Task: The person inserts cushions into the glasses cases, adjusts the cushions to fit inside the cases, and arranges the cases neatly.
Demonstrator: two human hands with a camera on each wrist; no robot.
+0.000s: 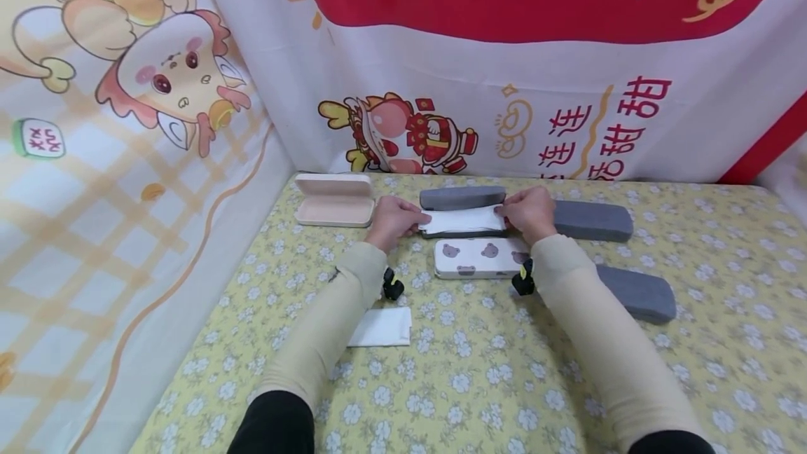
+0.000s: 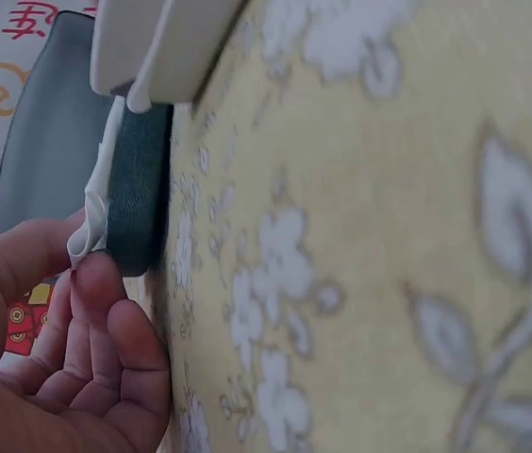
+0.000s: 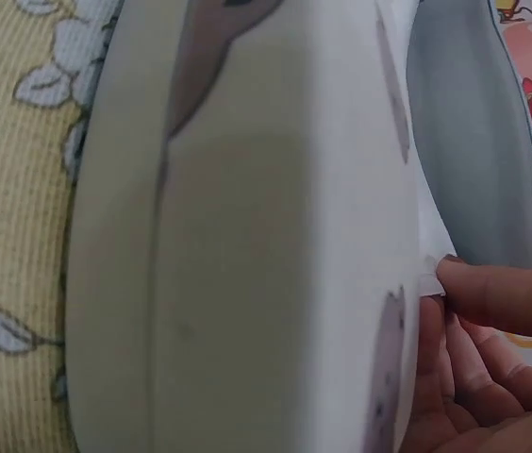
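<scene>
An open grey glasses case lies toward the back of the table, its lid tipped back. Across its lower half is a folded white cloth. My left hand pinches the cloth's left end between thumb and finger, right at the case's end; the left wrist view shows the cloth's bunched edge there. At the opposite end, my right hand pinches a corner of the same cloth. Just in front lies a white, bear-printed glasses case, closed, which blocks much of the right wrist view.
Left of the left hand stands an open pale pink glasses case. Two closed grey cases lie on the right, the nearer one partly behind my right forearm. Another folded white cloth lies by my left forearm on the flowered tablecloth.
</scene>
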